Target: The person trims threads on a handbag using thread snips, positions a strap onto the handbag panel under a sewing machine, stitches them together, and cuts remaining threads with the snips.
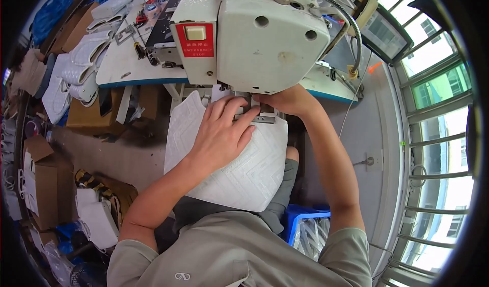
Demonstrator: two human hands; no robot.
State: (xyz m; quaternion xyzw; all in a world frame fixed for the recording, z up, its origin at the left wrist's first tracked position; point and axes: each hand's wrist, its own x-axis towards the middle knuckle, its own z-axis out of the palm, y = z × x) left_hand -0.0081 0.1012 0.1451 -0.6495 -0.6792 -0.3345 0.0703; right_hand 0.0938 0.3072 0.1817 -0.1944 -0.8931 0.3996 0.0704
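White patterned panel lies over the person's lap, its far edge beneath the sewing machine. Light, even pressure that keeps it flat, with fingertips minded near the stitching point, should serve best. The left hand rests palm-down on it, fingers spread, gripping nothing visible; beyond, the right hand bends inward below the machine, fingers partly hidden, so I cannot tell their hold. Behind is the front edge of the desk.

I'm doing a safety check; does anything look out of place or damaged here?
Only small things: a brownish smudge stands out on the pale machine head, and tools lie loose on the tabletop to its left. The white sheet below shows no obvious damage.
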